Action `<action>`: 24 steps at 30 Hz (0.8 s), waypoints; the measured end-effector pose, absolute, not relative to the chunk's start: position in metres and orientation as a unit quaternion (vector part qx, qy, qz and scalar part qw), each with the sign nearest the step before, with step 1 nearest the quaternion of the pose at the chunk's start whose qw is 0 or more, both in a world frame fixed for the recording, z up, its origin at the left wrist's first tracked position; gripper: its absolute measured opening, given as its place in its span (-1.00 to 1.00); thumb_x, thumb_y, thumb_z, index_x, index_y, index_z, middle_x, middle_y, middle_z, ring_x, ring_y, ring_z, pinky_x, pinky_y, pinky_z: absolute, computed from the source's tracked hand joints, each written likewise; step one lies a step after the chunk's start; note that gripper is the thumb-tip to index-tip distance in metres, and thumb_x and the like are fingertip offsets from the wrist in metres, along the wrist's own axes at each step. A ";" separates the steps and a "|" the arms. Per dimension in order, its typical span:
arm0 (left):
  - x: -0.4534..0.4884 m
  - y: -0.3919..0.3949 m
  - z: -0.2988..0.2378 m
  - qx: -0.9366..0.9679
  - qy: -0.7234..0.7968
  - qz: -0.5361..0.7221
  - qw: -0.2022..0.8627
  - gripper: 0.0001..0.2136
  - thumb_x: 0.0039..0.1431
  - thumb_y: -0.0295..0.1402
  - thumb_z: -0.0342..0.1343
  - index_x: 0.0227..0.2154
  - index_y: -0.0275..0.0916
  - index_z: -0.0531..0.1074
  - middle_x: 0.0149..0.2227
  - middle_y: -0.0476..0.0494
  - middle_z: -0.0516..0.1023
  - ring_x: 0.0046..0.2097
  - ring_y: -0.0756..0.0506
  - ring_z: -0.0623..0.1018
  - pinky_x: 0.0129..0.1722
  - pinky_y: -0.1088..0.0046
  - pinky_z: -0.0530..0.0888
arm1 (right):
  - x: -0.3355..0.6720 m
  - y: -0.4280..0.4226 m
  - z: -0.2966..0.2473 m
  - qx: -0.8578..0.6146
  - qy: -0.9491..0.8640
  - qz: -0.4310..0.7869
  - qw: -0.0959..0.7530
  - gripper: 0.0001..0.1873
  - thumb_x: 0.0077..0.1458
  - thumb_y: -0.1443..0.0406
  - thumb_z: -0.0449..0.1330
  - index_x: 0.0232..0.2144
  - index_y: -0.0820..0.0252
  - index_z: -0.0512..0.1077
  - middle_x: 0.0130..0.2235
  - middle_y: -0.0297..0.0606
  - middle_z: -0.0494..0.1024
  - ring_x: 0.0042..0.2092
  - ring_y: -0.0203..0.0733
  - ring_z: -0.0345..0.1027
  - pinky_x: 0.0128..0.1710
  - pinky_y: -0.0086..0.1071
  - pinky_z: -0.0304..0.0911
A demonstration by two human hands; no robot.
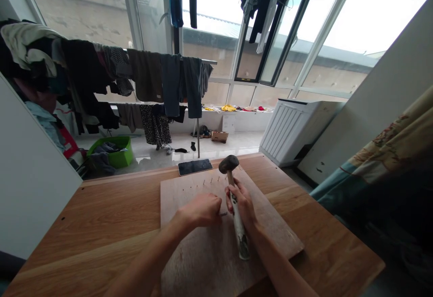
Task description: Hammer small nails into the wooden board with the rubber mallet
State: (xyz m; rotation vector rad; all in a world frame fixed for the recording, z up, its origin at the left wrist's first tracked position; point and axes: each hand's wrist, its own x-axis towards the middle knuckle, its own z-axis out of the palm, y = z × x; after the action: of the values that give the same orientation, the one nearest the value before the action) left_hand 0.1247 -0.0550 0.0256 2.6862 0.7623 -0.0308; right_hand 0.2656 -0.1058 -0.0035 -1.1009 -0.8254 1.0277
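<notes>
A brown wooden board point(189, 256) lies on the wooden table point(101, 215), with a row of small nails point(209, 182) standing along its far part. My right hand point(241, 204) is closed round the pale handle of a hammer point(233, 197), whose dark head point(228, 164) is raised over the board's far edge. My left hand point(203, 209) is closed in a pinch on a small nail point(223, 214), its tip near the board, just left of the hammer handle.
A dark phone point(195, 166) lies flat on the table beyond the board. Behind the table stand a rack of hanging clothes point(152, 80), a green basket point(117, 150), a white appliance point(291, 125) and large windows. Patterned fabric point(382, 152) hangs at the right.
</notes>
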 end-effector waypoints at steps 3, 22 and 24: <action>0.124 -0.053 0.029 0.949 0.257 -0.019 0.180 -0.99 -0.03 -0.42 0.18 -0.50 -0.23 0.48 -0.40 -0.13 0.59 -0.40 -0.10 0.51 -0.47 0.43 0.25 | 0.265 -0.106 -0.005 -0.486 -0.366 0.460 0.647 -0.68 0.05 0.09 0.24 -0.24 0.15 0.31 -0.47 -0.49 0.37 -0.70 -0.47 0.10 -0.77 -0.53 0.06; 0.074 0.017 0.004 0.874 0.380 0.194 0.233 -0.85 0.01 -0.59 0.06 -0.47 -0.28 0.50 -0.41 -0.06 0.51 -0.38 -0.03 0.44 -0.37 0.51 0.29 | 0.263 -0.105 -0.010 -0.462 -0.381 0.477 0.643 -0.66 0.09 0.12 0.21 -0.14 0.15 0.31 -0.42 -0.48 0.39 -0.69 -0.48 0.12 -0.79 -0.57 0.05; 0.077 0.015 0.003 0.870 0.387 0.201 0.229 -0.86 0.01 -0.59 0.06 -0.48 -0.28 0.49 -0.41 -0.06 0.50 -0.39 -0.02 0.43 -0.38 0.50 0.29 | 0.263 -0.105 -0.010 -0.464 -0.380 0.479 0.641 -0.65 0.09 0.12 0.21 -0.14 0.15 0.31 -0.42 -0.48 0.39 -0.69 -0.47 0.12 -0.79 -0.57 0.05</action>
State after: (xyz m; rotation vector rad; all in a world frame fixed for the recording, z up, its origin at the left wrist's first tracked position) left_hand 0.0766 0.0153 0.0031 2.3954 1.0645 0.5537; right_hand 0.2629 -0.1047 -0.0104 -1.0580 -0.8654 1.0914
